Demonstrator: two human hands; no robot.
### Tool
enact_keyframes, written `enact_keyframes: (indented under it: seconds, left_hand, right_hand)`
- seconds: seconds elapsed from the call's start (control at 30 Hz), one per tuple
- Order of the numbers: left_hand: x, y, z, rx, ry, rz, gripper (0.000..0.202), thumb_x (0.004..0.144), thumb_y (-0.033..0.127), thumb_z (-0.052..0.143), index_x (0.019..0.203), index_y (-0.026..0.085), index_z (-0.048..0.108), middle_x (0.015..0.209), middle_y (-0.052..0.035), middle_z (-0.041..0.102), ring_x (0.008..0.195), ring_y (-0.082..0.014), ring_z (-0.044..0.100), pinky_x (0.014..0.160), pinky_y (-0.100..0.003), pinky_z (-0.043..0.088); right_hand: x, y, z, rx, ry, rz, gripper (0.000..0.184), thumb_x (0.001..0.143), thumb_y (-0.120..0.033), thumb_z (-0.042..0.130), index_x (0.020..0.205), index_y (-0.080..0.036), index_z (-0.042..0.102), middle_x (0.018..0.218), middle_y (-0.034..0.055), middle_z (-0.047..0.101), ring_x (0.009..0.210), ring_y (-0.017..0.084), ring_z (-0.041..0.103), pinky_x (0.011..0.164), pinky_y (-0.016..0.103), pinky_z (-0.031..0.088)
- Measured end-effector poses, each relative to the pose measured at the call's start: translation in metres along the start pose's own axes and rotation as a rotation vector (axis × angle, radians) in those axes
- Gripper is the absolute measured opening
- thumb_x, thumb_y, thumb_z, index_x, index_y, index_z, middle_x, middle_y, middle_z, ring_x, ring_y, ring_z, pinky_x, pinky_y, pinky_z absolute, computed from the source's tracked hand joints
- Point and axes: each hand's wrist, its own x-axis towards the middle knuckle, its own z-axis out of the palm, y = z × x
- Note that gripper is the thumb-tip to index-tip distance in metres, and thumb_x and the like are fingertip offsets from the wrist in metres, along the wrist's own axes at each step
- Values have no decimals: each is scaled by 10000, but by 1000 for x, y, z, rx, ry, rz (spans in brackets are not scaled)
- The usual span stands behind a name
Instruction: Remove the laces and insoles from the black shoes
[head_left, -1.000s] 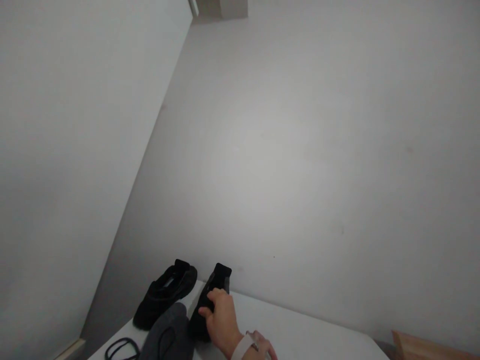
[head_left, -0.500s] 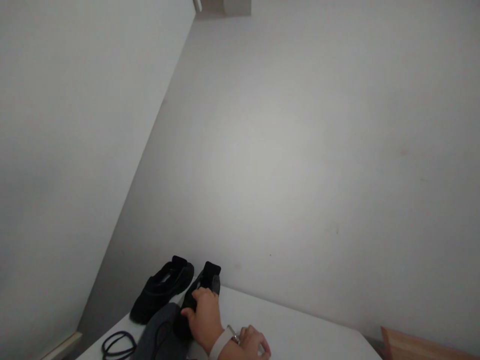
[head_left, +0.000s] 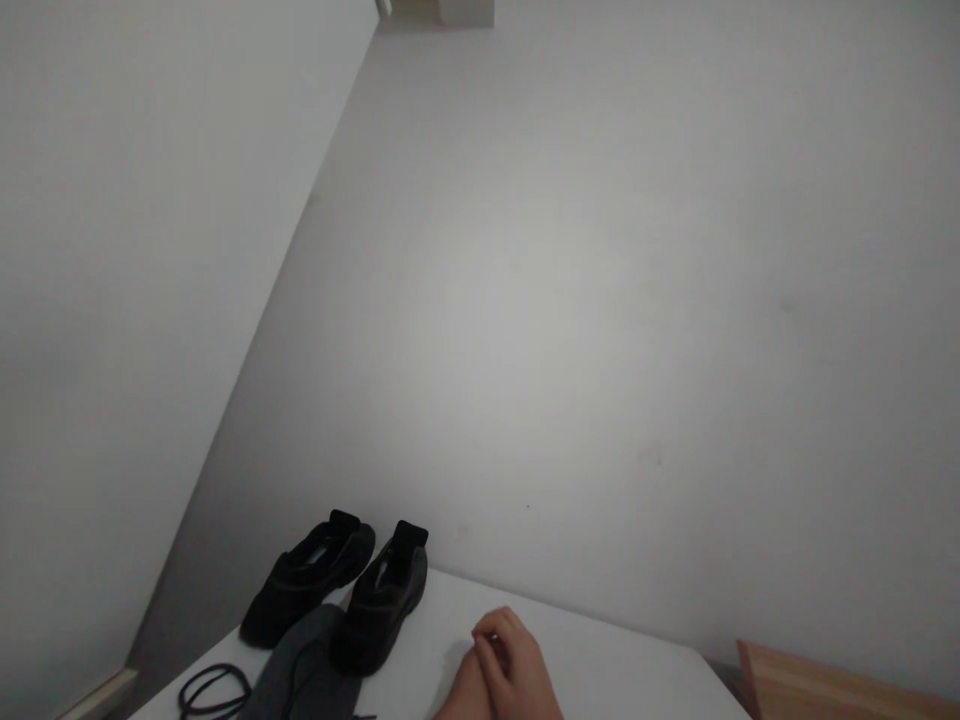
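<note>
At the bottom middle, over the white tabletop (head_left: 600, 665), my right hand (head_left: 521, 665) is raised with its fingers curled in toward the thumb. Whatever its fingertips may hold is too small or hidden. My left hand (head_left: 461, 692) shows only in part, close against the right one, and its fingers are hidden. To their left stands a pair of black shoes: the nearer shoe (head_left: 382, 610) has its toe against a dark grey cloth thing, perhaps a cap (head_left: 304, 675), and the farther shoe (head_left: 304, 585) sits at the table's left edge. Neither hand touches the shoes.
A looped black cord (head_left: 214, 690) lies at the table's left front. Behind the table rises a grey wall (head_left: 562, 350), meeting another wall (head_left: 150, 250) at the left. A wooden board (head_left: 832, 685) is at the lower right.
A hand with a white wristband was on the nearer shoe; it has let go and drawn back. Both hands are now together, right of the shoes. The view has shifted slightly.
</note>
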Motion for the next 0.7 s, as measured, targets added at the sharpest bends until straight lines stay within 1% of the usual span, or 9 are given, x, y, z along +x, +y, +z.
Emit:
enact_keyframes:
  seconds: [0.07,0.1,0.13,0.23,0.3,0.37,0.47,0.6,0.7]
  left_hand:
    - [28,0,-3,53,-27,-29,172,837,278,605,930,143,658,932,-52,680,860,-195,626,798,-346,495]
    - [34,-1,-4,64,-40,-34,95,802,215,638,865,151,671,865,-47,698,849,-200,629,781,-328,479]
    - [36,-2,-4,73,-50,-33,81,780,195,631,814,148,687,818,-51,704,836,-210,626,772,-312,470]
    - [26,-7,-3,39,-53,-10,130,759,196,574,772,145,693,813,-68,715,842,-223,620,754,-301,470]
    - [20,-8,-3,-26,-26,22,147,730,220,572,771,143,690,822,-75,719,869,-235,616,783,-313,474]
    - [18,-5,-3,-81,-5,43,151,686,228,588,761,143,688,805,-78,721,876,-247,618,811,-331,474]
    - [17,6,-5,-70,-16,52,160,646,210,579,738,136,687,783,-85,719,818,-246,630,807,-347,476]
    - [14,19,-7,-11,-32,32,164,633,192,559,701,125,693,712,-75,707,728,-224,620,733,-327,479]
    - [13,18,-6,7,-20,-12,145,621,202,560,638,120,678,594,-45,662,617,-187,581,604,-281,449]
  right_hand:
    - [-11,13,-5,-1,0,0,160,870,-230,459,849,-204,616,845,62,639,825,209,598,778,332,460]
    - [-15,17,-6,10,-7,5,166,876,-244,458,872,-207,620,856,61,645,835,208,601,785,332,460]
    - [-18,20,-6,26,-16,14,169,878,-255,462,894,-211,624,872,61,652,850,209,603,795,332,460]
    - [-21,22,-8,80,-42,43,174,874,-271,481,933,-216,634,915,61,662,897,213,606,829,338,458]
    - [-20,20,-10,109,-37,65,175,866,-265,493,945,-215,641,926,61,663,914,213,604,847,343,452]
    - [-20,16,-12,139,-10,90,171,858,-254,504,934,-212,651,908,59,663,901,211,608,839,340,454]
    - [-21,11,-15,194,32,109,165,850,-237,512,896,-207,668,875,53,669,866,204,617,809,325,463]
    - [-21,7,-18,233,49,107,176,852,-232,505,883,-202,676,864,51,677,844,197,622,783,312,468]
    - [-20,8,-17,222,56,110,183,852,-249,505,857,-195,680,847,55,679,829,201,623,769,316,470]
